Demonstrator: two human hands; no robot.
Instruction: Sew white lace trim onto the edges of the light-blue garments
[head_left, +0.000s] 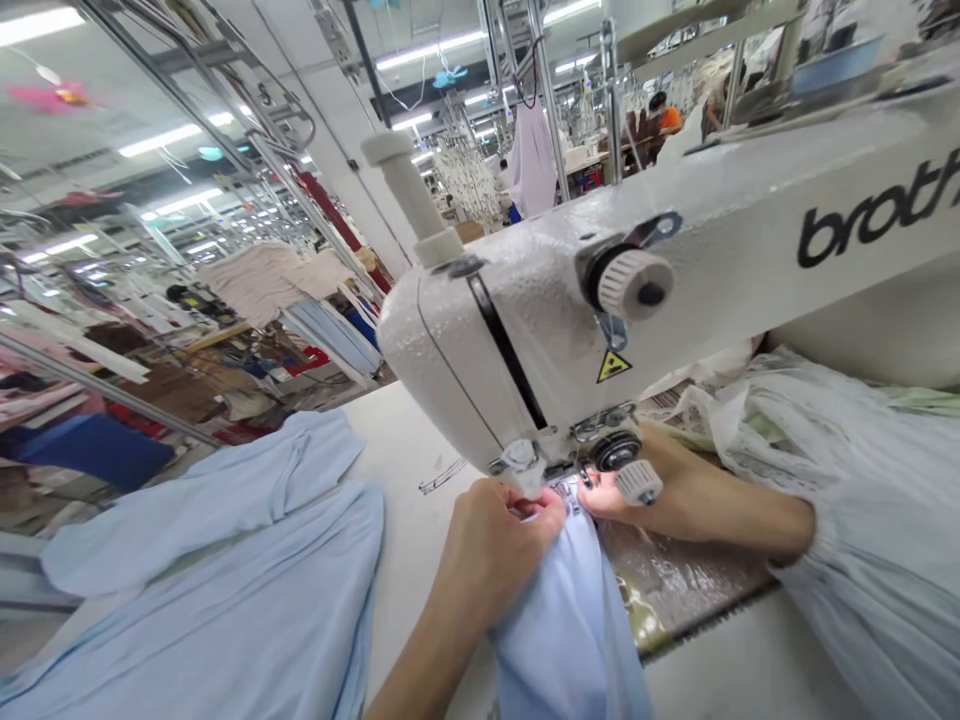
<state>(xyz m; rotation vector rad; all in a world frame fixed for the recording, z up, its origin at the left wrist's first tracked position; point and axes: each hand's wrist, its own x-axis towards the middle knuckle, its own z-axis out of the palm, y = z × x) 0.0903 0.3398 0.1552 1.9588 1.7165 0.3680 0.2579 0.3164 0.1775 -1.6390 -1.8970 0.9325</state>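
A white sewing machine (510,330) spans the view, its needle area low at the centre. Light blue fabric (574,620) runs from under the presser foot toward me and hangs over the table's front. My left hand (499,540) pinches this fabric just left of the foot, thumb and fingers closed on its edge. On the other side, my right hand (637,490) reaches in beneath the machine head, fingertips closed on the fabric close to the needle. The dials of the machine partly cover the right hand.
More light blue fabric pieces (285,600) lie on the white table (405,560) at left. Sheer white lace-edged cloth (862,500) is bunched at right. A glossy metal plate (690,580) lies beside the needle area. Farther back, a person in orange (667,120) sits among other workstations.
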